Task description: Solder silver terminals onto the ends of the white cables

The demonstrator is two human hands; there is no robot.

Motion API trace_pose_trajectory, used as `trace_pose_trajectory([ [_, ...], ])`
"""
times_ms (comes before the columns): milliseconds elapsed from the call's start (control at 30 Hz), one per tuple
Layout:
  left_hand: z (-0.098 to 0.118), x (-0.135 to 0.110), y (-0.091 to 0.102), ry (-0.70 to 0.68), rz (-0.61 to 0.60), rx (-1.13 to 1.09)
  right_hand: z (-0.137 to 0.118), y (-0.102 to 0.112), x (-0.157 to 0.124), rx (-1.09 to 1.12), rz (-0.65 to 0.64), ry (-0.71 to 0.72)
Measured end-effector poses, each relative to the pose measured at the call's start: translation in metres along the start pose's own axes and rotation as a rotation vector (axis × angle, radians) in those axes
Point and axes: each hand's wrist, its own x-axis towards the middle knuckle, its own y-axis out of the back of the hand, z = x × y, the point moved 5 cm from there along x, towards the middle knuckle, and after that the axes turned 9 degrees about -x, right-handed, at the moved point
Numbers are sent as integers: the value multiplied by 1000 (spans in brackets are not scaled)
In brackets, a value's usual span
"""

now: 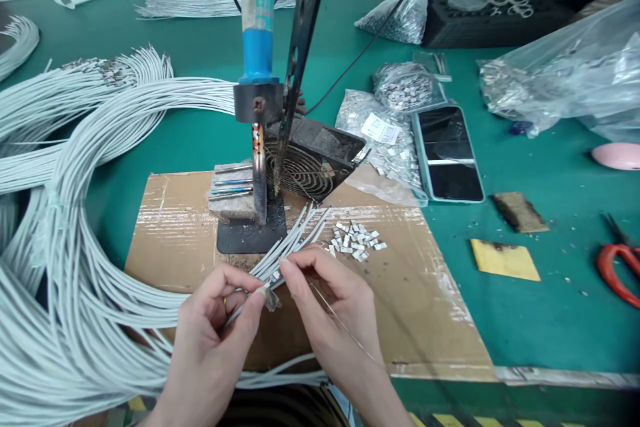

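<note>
My left hand (220, 320) is closed, its thumb and forefinger pinching the end of a white cable with a small silvery metal piece (273, 278) at the tip. My right hand (333, 307) is closed too, its fingertips together just beside that piece. A thin solder wire (333, 312) runs through its fingers and back across the wrist. Beyond both hands lies a fan of white cable ends (303, 233). Small metal tabs (357, 240) are scattered to their right. A blue-handled soldering iron (257, 33) hangs tip-down in a clamp above.
Coiled white cables (65, 233) fill the left side. A small black fan (313, 160) leans behind the iron on the cardboard (415, 307). To the right are a phone (449, 153), bags of metal parts (380, 140), a yellow sponge (504, 260) and red-handled scissors (617, 273).
</note>
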Motion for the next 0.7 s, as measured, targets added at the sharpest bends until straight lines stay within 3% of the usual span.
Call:
trace_pose_trajectory([
  [233, -4, -2, 3, -59, -67, 124, 5, 8, -4, 74, 35, 8],
  [300, -3, -6, 3, -214, -182, 292, 13, 22, -3, 159, 49, -32],
  [367, -3, -13, 3, -454, -344, 487, 25, 41, -2, 294, 68, -97],
  [433, -7, -22, 10, -690, -425, 644, 41, 63, -2, 388, 133, -185],
  [500, -14, -25, 27, -857, -343, 776, 53, 86, -5, 383, 254, -232],
  [567, -23, -25, 45, -941, -222, 943, 60, 104, -8, 334, 359, -255],
  [700, -35, -22, 60, -991, -223, 1120, 67, 114, -13, 292, 399, -280],
])
